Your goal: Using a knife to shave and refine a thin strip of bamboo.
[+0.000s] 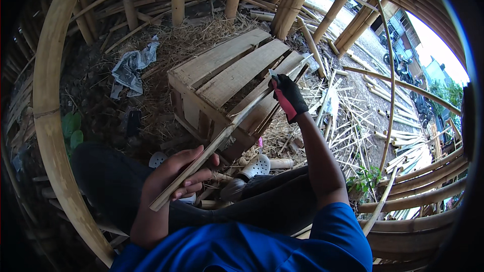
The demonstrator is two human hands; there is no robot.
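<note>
My left hand (174, 176), bare, grips the near end of a long flat bamboo strip (229, 126) that runs up and to the right across a wooden crate (222, 73). My right hand (288, 96), in a black and red glove, is closed on the handle of a knife (274, 76) whose blade rests near the strip's far part over the crate. My legs in dark trousers and white clogs (254, 166) lie below the crate.
A thick curved bamboo pole (50, 116) arcs along the left. Upright bamboo posts (290, 0) stand behind the crate. Split bamboo slivers (353, 121) litter the ground to the right. A crumpled grey cloth (132, 68) lies on straw at the left.
</note>
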